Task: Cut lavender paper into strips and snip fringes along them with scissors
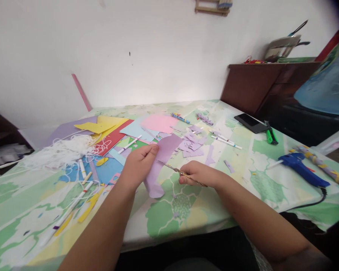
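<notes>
Taking the purple paper (161,156) as the middle of the clock, it is held up over the counter (214,205), its lower end curling toward 6 o'clock. The left hand (139,162) grips its 9 o'clock edge, thumb on top, the other fingers mostly hidden. The right hand (196,174), at 4 o'clock, is closed around the handles of the scissors (171,167), whose blades point to 9 o'clock and reach the paper; how far apart they stand is too small to tell.

Purple scraps (193,143) crowd the 2 o'clock side, close by the paper. Behind it, a pink sheet (158,122) lies at 12 o'clock and a light blue sheet (138,130) at 11, overlapping each other. A red sheet (117,136) sits at 10, partly under yellow paper (113,122). White string (70,148) is heaped at 9, well beyond the left hand. Further out, between 2 and 3, are white markers (227,141), a phone (250,123) and a green cutter (271,136). A blue glue gun (302,169) rests at 3 o'clock, its cord (305,205) running over the near edge.
</notes>
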Available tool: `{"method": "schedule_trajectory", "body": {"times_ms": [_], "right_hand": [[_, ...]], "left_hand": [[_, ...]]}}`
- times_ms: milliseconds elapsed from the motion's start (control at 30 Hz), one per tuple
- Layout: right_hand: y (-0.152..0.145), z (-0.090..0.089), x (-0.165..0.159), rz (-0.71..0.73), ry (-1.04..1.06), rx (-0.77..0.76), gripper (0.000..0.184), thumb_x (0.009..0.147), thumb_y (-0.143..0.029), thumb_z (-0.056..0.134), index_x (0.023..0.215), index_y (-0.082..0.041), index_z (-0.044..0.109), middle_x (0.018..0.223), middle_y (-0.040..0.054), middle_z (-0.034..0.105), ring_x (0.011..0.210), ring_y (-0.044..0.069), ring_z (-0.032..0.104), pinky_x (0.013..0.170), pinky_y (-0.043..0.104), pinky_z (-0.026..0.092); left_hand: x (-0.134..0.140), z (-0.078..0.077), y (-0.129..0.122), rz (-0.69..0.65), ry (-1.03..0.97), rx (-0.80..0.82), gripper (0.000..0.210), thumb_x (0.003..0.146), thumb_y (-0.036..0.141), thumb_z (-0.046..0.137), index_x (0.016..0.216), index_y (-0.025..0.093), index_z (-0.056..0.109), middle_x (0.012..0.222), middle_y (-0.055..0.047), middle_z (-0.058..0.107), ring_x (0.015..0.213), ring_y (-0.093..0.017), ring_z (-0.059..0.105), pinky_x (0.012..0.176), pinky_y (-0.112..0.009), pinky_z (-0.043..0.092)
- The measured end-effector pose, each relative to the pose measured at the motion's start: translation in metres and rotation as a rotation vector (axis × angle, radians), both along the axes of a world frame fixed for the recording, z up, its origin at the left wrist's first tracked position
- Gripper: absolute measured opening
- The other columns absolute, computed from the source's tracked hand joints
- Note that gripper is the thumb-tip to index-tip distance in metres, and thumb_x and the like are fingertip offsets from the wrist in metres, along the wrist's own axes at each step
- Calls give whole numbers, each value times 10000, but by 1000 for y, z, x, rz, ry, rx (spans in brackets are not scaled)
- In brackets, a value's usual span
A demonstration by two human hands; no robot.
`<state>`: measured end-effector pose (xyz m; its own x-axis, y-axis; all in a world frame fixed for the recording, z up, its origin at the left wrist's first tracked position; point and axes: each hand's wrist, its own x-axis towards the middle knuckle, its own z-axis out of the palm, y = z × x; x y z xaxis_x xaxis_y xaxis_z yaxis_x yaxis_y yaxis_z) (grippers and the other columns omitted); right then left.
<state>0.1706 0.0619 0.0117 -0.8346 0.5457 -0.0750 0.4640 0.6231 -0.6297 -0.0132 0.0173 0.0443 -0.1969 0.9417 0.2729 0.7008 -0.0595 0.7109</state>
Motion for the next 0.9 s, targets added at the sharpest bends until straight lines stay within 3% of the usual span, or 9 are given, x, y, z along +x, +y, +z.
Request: {"method": "schedule_trajectory", "body": {"times_ms": [367, 733, 900], "right_hand": [[-2, -4, -3, -40, 31, -3, 405, 676, -538, 337, 534, -161, 383, 496, -34, 326, 467, 72, 319, 420, 189, 254], [-2, -8, -4, -104, 22, -160, 385, 631, -541, 412, 541, -167, 436, 419, -39, 388, 415, 76, 367, 400, 199, 273], [3, -3, 5, -93, 101, -10, 386, 630, -518, 432, 488, -165, 369, 443, -47, 322, 419, 61, 301, 387, 196, 228]], "left_hand": [[0, -3, 1, 24, -54, 34, 329, 699, 433, 348, 676, 198, 578, 587, 21, 541, 526, -124, 458, 468, -211, 321], [-1, -4, 3, 29, -19, 52, 312, 702, 425, 360, 635, 201, 567, 607, 24, 559, 533, -126, 470, 485, -214, 322], [-4, -3, 4, 32, -36, 50, 314, 695, 429, 366, 667, 205, 583, 618, 21, 567, 554, -135, 481, 487, -215, 323]]}}
